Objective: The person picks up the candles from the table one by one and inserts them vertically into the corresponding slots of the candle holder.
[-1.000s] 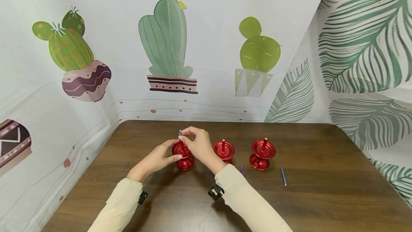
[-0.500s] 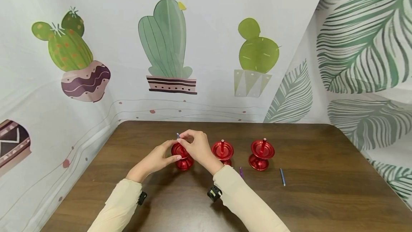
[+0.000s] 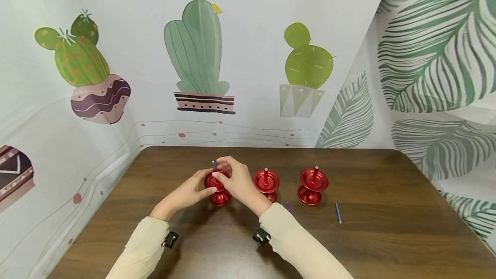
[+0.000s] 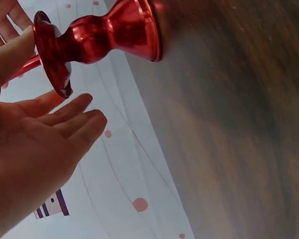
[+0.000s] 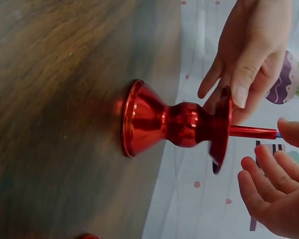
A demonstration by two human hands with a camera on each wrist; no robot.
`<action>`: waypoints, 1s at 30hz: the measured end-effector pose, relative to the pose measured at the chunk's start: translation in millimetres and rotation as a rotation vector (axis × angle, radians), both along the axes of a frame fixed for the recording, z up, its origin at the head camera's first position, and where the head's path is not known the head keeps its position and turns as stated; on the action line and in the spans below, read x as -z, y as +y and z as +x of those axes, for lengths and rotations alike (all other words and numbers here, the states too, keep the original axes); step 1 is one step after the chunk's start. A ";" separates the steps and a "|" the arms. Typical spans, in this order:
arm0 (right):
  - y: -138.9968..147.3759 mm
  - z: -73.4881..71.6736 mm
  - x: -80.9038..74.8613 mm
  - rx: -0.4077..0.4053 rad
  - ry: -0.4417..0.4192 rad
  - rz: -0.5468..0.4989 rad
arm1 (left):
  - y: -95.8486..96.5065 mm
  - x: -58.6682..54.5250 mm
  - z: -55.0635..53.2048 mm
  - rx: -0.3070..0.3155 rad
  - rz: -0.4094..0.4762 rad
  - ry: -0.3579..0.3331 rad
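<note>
In the head view a red metal candle holder (image 3: 220,197) stands upright on the table, a thin blue candle (image 3: 213,165) rising from its central tube. My left hand (image 3: 186,192) holds the holder's dish by the rim, its thumb on the near side and fingers on the far side. Around the candle's right side is my right hand (image 3: 238,180), thumb and fingers spread apart. The right wrist view shows the right thumb close against the top of the red tube (image 5: 251,131), where a bit of blue shows; whether it touches is unclear.
To the right stand two more red candle holders, a middle one (image 3: 266,182) and a right one (image 3: 313,184). A blue candle (image 3: 338,213) lies on the table (image 3: 387,210). Part of a purple candle (image 3: 288,206) shows beside the right sleeve. A printed cloth (image 3: 255,55) hangs behind.
The right thumb and fingers have come apart from the blue candle, the thumb dropping lower. The candle stands by itself in the tube. The left hand keeps its hold on the dish.
</note>
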State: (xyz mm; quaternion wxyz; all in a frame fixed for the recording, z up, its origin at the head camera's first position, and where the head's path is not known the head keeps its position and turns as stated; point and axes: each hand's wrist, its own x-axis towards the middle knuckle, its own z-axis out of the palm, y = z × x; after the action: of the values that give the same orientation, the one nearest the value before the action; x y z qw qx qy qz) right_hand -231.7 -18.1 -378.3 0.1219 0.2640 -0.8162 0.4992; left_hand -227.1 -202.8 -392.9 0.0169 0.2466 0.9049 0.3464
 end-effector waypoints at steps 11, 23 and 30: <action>31.6 15.7 -17.1 -0.099 0.054 0.019 | 8.2 -16.6 12.3 -0.201 0.053 0.146; 73.8 32.6 -40.0 0.015 0.108 -0.051 | 35.1 -44.0 32.0 -0.329 0.223 0.483; 96.6 52.0 -50.4 0.081 0.108 -0.091 | 59.4 -55.8 45.4 -0.221 0.216 0.539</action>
State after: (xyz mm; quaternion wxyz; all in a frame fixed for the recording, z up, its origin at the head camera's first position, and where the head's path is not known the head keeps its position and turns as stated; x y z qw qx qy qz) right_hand -179.7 78.5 -327.9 0.1974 0.2515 -0.7950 0.5154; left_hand -181.8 -143.4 -337.0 -0.2876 0.2298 0.8562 0.3625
